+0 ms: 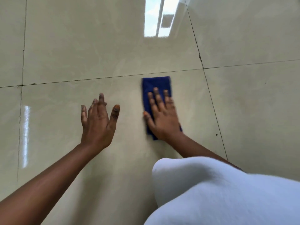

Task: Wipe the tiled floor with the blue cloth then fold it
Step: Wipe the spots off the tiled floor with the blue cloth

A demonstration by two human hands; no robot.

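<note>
A dark blue cloth (156, 84), folded into a narrow strip, lies flat on the glossy beige tiled floor (97, 46). My right hand (162, 116) presses down on its near half with fingers spread flat, so only the far end and a near corner of the cloth show. My left hand (97, 124) hovers just to the left of it, fingers apart, holding nothing and apart from the cloth.
Dark grout lines (113, 77) cross the floor just beyond the cloth and to its right. A window reflection (158, 17) glares at the top. My knee in white fabric (219, 192) fills the lower right.
</note>
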